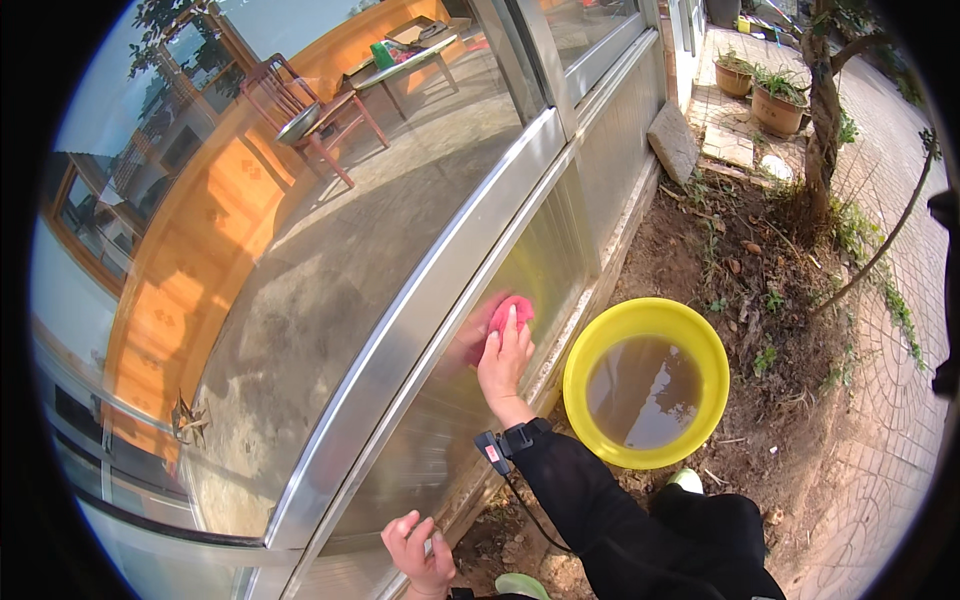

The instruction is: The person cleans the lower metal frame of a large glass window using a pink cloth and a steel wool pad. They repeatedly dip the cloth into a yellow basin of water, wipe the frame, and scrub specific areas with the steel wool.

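My right hand (pixel 506 367) presses a pink cloth (pixel 513 313) flat against the lower metal panel (pixel 551 225) of a glazed partition, and the panel mirrors the cloth faintly. My left hand (pixel 421 555) is low in the picture, beside the bottom of the panelling, its fingers apart and curled with nothing in them. Just right of my right forearm, a yellow basin (pixel 718 375) of murky brown water stands on the soil. Above the panel runs the aluminium frame rail (pixel 420 300), with a large glass pane over it.
A tree trunk (pixel 819 142), a stone slab (pixel 673 142) and potted plants (pixel 778 101) are at the upper right. A thin bent branch (pixel 892 232) leans over the paving. Through the glass show a wooden chair (pixel 322 120) and a table. My shoes are beside the basin and below.
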